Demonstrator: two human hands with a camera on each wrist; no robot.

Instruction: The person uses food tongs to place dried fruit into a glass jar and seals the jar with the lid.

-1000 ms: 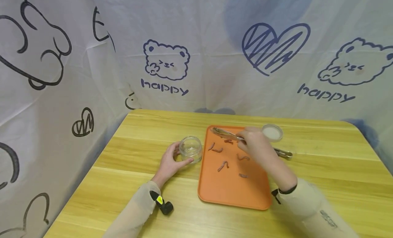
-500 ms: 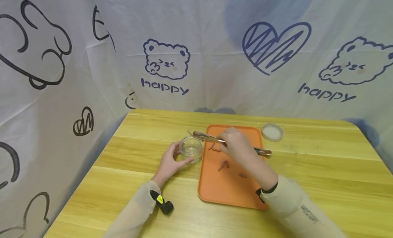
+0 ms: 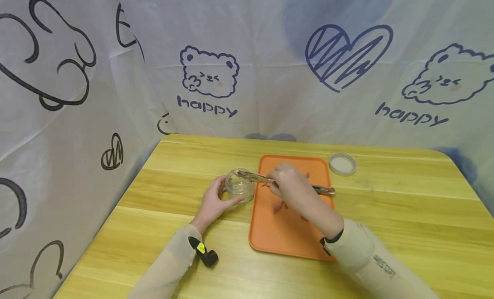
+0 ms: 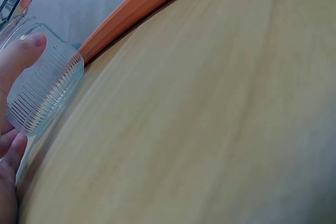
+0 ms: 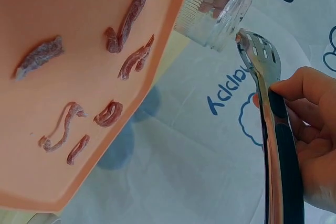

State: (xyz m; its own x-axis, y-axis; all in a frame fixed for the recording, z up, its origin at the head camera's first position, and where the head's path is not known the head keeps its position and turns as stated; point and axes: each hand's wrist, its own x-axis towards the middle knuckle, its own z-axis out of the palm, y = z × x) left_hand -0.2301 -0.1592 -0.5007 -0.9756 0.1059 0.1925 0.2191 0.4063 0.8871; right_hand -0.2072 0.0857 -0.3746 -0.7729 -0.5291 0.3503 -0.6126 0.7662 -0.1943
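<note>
My feed has the left hand (image 3: 216, 200) curled round the glass jar (image 3: 240, 192), thumb on the near side, jar upright just beside the orange tray (image 3: 278, 239). My right hand (image 3: 295, 187) is pinching the tongs (image 5: 287, 145) partway along, so the tips sit well ahead of my grip, right at the jar's mouth. There's a reddish bit (image 5: 238, 38) there, too tiny to identify. Several meat strips (image 5: 131, 19) lie on the tray.
</note>
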